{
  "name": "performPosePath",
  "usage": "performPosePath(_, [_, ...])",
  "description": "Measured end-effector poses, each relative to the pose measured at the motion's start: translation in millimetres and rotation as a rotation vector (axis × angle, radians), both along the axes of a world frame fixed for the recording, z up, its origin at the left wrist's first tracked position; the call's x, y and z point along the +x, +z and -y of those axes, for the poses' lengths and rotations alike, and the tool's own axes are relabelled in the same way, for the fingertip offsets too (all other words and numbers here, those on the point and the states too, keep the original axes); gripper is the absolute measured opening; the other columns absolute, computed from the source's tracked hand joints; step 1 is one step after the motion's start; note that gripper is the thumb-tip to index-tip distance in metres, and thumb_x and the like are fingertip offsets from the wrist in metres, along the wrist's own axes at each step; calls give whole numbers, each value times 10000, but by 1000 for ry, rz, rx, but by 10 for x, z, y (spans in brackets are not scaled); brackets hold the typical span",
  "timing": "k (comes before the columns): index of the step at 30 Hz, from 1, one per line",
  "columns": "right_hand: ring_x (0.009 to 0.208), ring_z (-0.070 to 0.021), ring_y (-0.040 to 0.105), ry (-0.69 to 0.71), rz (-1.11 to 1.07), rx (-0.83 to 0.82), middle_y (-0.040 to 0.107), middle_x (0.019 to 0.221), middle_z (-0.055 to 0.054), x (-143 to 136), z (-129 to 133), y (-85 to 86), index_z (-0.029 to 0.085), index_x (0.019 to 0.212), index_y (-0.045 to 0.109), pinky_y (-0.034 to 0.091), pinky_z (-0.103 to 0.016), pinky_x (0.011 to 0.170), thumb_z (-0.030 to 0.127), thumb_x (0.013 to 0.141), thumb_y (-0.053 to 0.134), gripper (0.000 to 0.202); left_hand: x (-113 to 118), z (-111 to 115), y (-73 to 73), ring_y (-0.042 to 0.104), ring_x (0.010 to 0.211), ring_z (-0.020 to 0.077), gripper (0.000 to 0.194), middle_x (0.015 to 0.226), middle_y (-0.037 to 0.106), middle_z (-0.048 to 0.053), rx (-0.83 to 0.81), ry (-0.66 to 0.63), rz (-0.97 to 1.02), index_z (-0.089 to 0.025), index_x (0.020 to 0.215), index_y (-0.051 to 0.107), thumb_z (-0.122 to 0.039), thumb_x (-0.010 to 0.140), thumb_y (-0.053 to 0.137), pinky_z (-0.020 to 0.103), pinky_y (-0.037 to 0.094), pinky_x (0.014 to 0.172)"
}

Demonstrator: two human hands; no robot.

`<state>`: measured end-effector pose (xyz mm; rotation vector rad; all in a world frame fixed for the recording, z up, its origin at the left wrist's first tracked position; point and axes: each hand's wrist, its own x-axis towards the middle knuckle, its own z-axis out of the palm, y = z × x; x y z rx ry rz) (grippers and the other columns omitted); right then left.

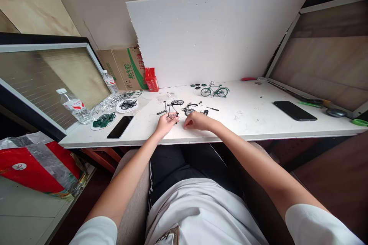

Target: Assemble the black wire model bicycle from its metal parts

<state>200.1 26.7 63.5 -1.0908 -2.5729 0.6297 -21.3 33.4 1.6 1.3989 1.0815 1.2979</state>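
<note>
My left hand (166, 123) is closed around a black model bicycle frame (170, 109), which it holds just above the white table near the front edge. To its right, my right hand (196, 121) has its fingers pinched together low over the tabletop; whatever sits between the fingertips is too small to make out. Behind my right hand lie loose black bicycle parts (190, 109), partly hidden by it. A black wheel (177, 102) shows just behind the frame. Farther back stands an assembled green model bicycle (215, 91).
On the left are a plate of green parts (104, 120), a plate of black parts (127, 105), a phone (120, 127) and a water bottle (75, 105). A red box (151, 80) stands by a cardboard carton (126, 67). Another phone (294, 110) lies right, near a mouse (336, 112).
</note>
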Motion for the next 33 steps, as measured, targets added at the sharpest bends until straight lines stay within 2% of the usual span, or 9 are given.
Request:
performPosePath(2, [845,-204,708,-69,130,110,811,960,-81,-81,106,43,183,943,841,427,-264,691,169,883,721,136,1,-6,-10,752,896,227,482,1023,754,123,-3,-4,1,-112,1179,699,-350,797,870,379,593,846])
performPosePath(7, [870,-222,708,-86,387,336,788,1009,-136,-248,311,81,153,947,798,391,-274,686,143,984,578,224,3,-20,-23,751,909,238,485,1046,757,137,-20,-11,-2,-112,1190,704,-331,792,873,402,609,860])
performPosePath(9, [862,-223,711,-76,456,408,775,1029,-158,-307,360,47,131,994,776,402,-281,688,141,1022,518,260,3,-19,-19,747,926,241,480,1052,759,141,-20,-16,-14,-112,1191,708,-326,793,870,399,614,859])
performPosePath(13, [896,-246,729,-82,551,527,758,1032,-192,-403,430,-57,87,1101,730,441,-300,716,7,975,469,301,0,-7,-7,744,954,247,454,1048,762,143,-4,-26,-33,-113,1185,714,-310,803,860,414,617,887])
performPosePath(16, [925,-271,738,-95,563,554,755,1040,-212,-439,449,-120,62,1164,702,466,-318,728,7,971,465,311,-1,-4,-7,741,984,252,429,1054,766,143,6,-22,-50,-117,1178,721,-290,807,852,416,614,910])
performPosePath(21, [943,-283,744,-128,534,500,766,1056,-214,-435,414,-132,59,1145,708,465,-322,719,72,1004,446,298,4,-7,-9,732,1006,251,422,1075,764,152,3,-12,-69,-113,1182,722,-283,815,842,402,613,906])
performPosePath(25, [835,-265,722,-134,469,380,775,976,-180,-348,308,-60,93,1035,732,428,-313,667,152,976,521,228,6,-1,-2,736,956,237,436,1053,760,144,-9,-26,-61,-113,1196,715,-284,815,840,397,611,888])
performPosePath(29, [710,-187,642,-70,292,135,753,856,-103,-158,90,-37,146,897,708,373,-271,608,182,881,644,75,5,2,3,745,893,220,421,1045,752,135,-13,-38,-70,-106,1199,708,-263,827,823,392,604,878])
performPosePath(33, [698,-166,586,-107,108,53,739,902,-98,-4,-106,-138,143,959,675,382,-260,632,222,948,565,135,10,5,7,741,909,216,423,1056,752,143,-15,-43,-81,-95,1204,703,-250,827,818,393,601,887])
